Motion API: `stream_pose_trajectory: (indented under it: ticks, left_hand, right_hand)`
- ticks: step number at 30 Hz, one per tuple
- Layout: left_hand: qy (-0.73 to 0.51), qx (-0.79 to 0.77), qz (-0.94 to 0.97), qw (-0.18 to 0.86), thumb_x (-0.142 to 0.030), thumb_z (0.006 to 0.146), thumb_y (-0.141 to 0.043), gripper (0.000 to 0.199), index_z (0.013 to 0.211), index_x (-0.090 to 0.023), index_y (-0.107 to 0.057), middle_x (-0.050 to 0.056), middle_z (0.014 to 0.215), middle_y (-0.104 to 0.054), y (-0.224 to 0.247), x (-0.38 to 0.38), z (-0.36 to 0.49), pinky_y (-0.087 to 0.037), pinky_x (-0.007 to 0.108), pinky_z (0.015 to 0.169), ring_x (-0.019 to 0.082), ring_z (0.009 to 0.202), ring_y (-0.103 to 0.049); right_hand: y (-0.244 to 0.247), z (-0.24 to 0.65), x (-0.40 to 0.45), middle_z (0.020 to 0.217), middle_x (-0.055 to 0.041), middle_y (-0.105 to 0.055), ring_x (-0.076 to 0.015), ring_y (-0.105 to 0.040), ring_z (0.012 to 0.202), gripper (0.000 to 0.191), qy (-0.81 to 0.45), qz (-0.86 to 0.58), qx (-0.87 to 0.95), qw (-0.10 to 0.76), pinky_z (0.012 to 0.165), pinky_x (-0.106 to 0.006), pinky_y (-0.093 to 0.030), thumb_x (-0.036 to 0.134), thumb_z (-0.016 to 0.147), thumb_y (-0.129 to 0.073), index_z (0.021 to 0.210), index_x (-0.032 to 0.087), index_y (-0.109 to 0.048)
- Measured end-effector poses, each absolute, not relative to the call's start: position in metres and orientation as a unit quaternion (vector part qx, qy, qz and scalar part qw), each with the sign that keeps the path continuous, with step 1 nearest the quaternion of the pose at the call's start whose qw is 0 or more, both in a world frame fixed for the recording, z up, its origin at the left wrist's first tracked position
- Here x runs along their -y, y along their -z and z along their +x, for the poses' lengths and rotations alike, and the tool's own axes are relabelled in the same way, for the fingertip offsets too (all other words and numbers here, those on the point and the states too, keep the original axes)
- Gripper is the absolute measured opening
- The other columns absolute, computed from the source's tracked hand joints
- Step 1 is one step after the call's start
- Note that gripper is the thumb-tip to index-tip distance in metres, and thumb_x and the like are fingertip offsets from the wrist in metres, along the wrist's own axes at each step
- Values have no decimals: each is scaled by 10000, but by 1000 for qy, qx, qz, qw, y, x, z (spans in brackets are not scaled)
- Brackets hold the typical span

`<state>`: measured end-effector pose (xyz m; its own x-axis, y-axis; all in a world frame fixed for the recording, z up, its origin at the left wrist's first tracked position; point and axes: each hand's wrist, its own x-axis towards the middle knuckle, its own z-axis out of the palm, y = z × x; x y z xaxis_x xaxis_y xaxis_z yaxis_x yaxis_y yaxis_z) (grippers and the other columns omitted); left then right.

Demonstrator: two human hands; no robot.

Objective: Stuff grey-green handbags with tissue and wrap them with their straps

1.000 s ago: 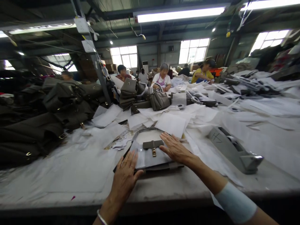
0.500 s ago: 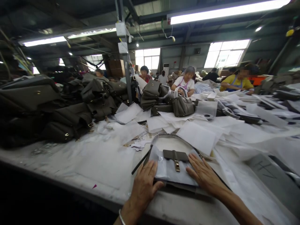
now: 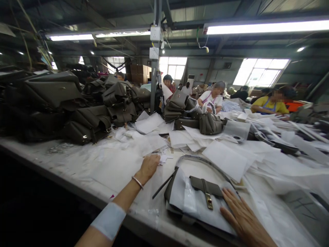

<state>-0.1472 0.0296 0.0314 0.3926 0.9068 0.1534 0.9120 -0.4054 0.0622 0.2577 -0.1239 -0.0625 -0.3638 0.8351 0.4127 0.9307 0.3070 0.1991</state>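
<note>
A dark grey-brown handbag lies on the table, its front covered by white wrapping sheet. Its short flap carries a gold clasp, and a curved handle reaches away behind it. My right hand rests flat on the bag's right side, fingers stretched out. Off to the bag's left, my left hand is over small white paper slips, its fingers curled together. What they pinch, if anything, is hidden. A thin dark strap sticks out from the bag's left side.
Piled dark handbags line the table's back left, with more bags in the middle. Loose white sheets spread across the right. A metal post rises behind the table. Several people work across it.
My left hand has left the bag and moved away to the paper slips, its fingers now curled. My right hand stays on the bag. The view has shifted, and the bag appears lower and further right.
</note>
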Motion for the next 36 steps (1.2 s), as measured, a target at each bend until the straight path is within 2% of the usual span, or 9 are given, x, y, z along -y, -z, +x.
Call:
stream_pose_trajectory:
  ticks: [4,7,11,14,17,22,27,33,36]
  left_hand:
    - [45,549,-835,11,-220,956,-557,164,1043,-113,-646,90,1072,-682,-16,-67,-147,-546,407,897,201,996,-658]
    - [30,554,-832,5,-354,933,-611,260,1066,-133,-635,67,1070,-663,-10,-75,-147,-554,411,871,189,965,-650]
    - [36,574,-818,6,-381,954,-568,291,1110,-141,-623,73,1082,-663,-14,-76,-155,-548,417,866,194,967,-649]
    - [39,567,-823,-4,-410,942,-569,265,1034,-183,-670,57,1024,-693,-19,-75,-164,-540,368,832,197,941,-664]
    - [43,547,-836,-8,-385,951,-531,236,927,-227,-705,51,974,-708,-23,-76,-169,-516,294,799,195,936,-675]
    - [69,536,-841,21,-198,976,-436,264,1149,-180,-634,116,1134,-642,-27,-90,-155,-514,339,834,218,1008,-649]
    - [94,520,-849,7,-315,943,-585,247,1119,-146,-620,88,1210,-609,-25,-109,-125,-497,464,961,232,1119,-586]
    - [193,550,-810,-68,-355,926,-613,264,1082,-144,-628,79,1160,-629,-30,-118,-117,-500,467,952,225,1084,-601]
    - [268,563,-772,-126,-335,923,-596,210,964,-138,-654,78,1097,-649,-47,-120,-124,-489,442,942,223,1068,-601]
  right_hand:
    - [60,258,124,1473,-86,-446,-317,-479,1323,616,178,-574,788,131,1026,-464,-514,558,994,-327,1432,164,-509]
    - [58,258,126,1473,-87,-452,-315,-474,1330,624,158,-573,791,143,1053,-465,-490,572,989,-337,1435,170,-506]
    - [56,256,126,1459,-105,-475,-323,-493,1317,614,160,-576,788,150,1058,-478,-479,564,990,-344,1404,156,-543]
    - [58,255,125,1439,-118,-502,-332,-515,1297,620,164,-575,785,162,1056,-493,-475,576,986,-348,1374,150,-575]
    - [60,254,124,1436,-128,-503,-341,-517,1294,642,166,-571,787,166,1054,-506,-473,593,983,-337,1361,139,-588]
    - [59,254,124,1457,-111,-477,-342,-489,1318,621,156,-582,782,156,1051,-511,-478,575,984,-365,1391,146,-557]
    - [63,255,122,1451,-98,-483,-345,-511,1296,604,160,-588,778,153,1016,-493,-515,576,969,-412,1381,164,-570]
    - [67,256,121,1468,-77,-464,-331,-498,1310,573,169,-597,771,141,1027,-480,-512,553,962,-468,1405,198,-544]
    - [68,255,123,1470,-84,-460,-334,-492,1315,578,173,-587,778,142,1038,-497,-499,544,968,-457,1409,180,-537]
